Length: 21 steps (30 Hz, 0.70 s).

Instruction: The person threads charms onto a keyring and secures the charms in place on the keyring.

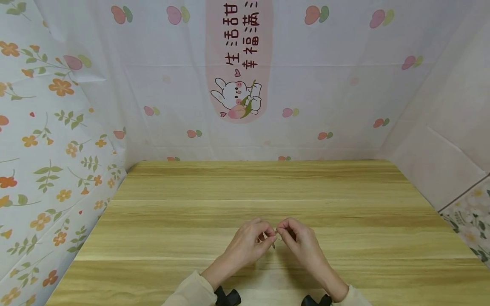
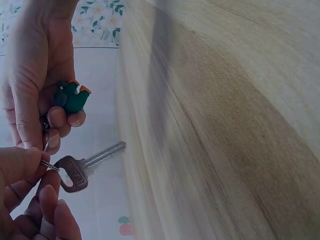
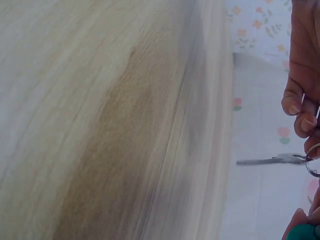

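Above the table, my left hand and right hand meet, fingertips close together. In the left wrist view, the left thumb and fingers pinch a metal split ring. A silver key is threaded on that ring, its blade pointing toward the table. My right hand's fingers are curled around a keychain; its small green charm with orange tips shows beside them, and a metal link runs from there toward the ring. The right wrist view shows the key edge-on.
Both hands are over the front middle of a wood-grain table. Printed cloth hangs behind it, with flowered cloth on the left. Black straps or mounts show near both wrists at the front edge.
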### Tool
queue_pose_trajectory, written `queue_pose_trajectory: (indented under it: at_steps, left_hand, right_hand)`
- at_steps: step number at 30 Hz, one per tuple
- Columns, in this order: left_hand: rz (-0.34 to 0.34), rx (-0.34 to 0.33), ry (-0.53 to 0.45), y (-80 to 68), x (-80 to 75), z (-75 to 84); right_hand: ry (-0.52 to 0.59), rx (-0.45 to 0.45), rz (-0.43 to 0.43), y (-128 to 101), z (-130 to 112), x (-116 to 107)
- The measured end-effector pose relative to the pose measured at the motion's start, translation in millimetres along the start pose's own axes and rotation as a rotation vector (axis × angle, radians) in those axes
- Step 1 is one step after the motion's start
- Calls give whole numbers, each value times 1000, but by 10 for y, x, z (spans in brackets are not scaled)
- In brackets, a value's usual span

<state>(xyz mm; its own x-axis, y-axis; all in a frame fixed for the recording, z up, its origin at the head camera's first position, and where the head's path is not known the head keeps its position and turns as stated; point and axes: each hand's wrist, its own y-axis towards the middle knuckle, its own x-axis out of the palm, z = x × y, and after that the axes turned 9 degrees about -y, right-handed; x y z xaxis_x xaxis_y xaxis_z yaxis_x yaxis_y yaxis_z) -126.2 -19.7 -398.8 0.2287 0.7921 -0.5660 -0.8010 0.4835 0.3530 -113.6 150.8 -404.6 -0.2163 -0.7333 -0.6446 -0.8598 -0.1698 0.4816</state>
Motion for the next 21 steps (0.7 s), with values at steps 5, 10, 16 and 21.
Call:
queue_pose_trajectory:
  at_steps: [5, 10, 16, 21]
  left_hand:
    - [-18, -65, -8, -13, 0, 14]
    - [-16, -173, 0, -14, -2, 53]
    - [19, -116, -7, -25, 1, 44]
    - [19, -53, -34, -31, 0, 33]
  right_hand:
    - [-37, -46, 6, -11, -22, -9]
    - [-116, -128, 30, -21, -70, -11]
    - [-88, -87, 17, -17, -57, 5]
    - [-37, -30, 28, -17, -41, -1]
